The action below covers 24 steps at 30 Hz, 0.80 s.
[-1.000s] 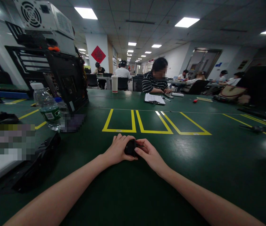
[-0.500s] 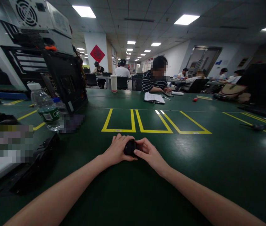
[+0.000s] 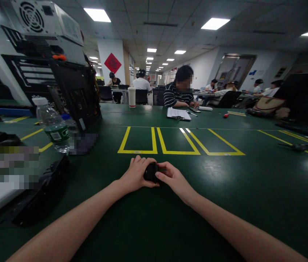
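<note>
On my feed, vs. 1 s ago, view's shifted a bit: silver-grey metal box w/ round fan grille (image 3: pixel 50 22), clear plastic bottle w/ white cap & green label (image 3: pixel 57 134) and red diamond-shaped wall sign (image 3: pixel 112 63) sit slightly farther L in frame. Vs. 0.5 s ago, bare R hand (image 3: pixel 173 176) has its thumb tip a touch higher against small black rounded obj. (image 3: pixel 150 173)

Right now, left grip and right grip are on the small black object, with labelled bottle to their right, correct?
No: the head view shows the labelled bottle to their left; the left grip and right grip are on the small black object.
</note>
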Motion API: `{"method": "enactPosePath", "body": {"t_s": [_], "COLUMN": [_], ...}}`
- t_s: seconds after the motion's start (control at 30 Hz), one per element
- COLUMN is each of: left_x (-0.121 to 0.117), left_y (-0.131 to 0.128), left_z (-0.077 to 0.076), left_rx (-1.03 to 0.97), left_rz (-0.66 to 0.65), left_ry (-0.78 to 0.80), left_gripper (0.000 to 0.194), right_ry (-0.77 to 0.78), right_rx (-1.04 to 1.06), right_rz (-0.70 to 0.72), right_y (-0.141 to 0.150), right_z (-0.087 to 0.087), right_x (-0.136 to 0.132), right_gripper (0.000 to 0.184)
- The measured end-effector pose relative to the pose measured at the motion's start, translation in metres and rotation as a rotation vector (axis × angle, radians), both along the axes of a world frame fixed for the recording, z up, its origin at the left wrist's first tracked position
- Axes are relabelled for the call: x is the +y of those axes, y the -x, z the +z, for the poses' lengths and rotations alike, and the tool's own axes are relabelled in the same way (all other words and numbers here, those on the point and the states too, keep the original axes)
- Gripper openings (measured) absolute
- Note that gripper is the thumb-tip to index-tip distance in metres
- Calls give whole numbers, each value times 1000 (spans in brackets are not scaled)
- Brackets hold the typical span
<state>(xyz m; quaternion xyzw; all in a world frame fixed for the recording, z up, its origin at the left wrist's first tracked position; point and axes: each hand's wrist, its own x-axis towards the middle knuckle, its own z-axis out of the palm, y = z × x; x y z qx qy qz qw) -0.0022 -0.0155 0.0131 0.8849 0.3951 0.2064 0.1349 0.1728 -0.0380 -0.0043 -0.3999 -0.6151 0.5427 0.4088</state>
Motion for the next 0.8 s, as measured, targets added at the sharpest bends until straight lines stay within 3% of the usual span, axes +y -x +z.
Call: {"method": "enactPosePath", "body": {"t_s": [0.1, 0.27, 0.4, 0.63, 0.8], "left_x": [0, 0, 0, 0, -1], "left_y": [0, 0, -1, 1, 0], "left_z": [0, 0, 0, -1, 1], "left_rx": [0, 11, 14, -5, 1], "left_rz": [-7, 0, 2, -4, -6], "left_ry": [-12, -28, -14, -15, -15], "left_gripper": [60, 61, 59, 59, 61], "right_ry": [-7, -36, -6, -16, -32], "right_rx": [43, 56, 6, 27, 14], "right_rz": [39, -15, -55, 34, 6], "right_y": [0, 2, 2, -1, 0], "right_z": [1, 0, -1, -2, 2], "right_x": [-1, -1, 1, 1, 0], "right_gripper": [26, 17, 24, 26, 16]}}
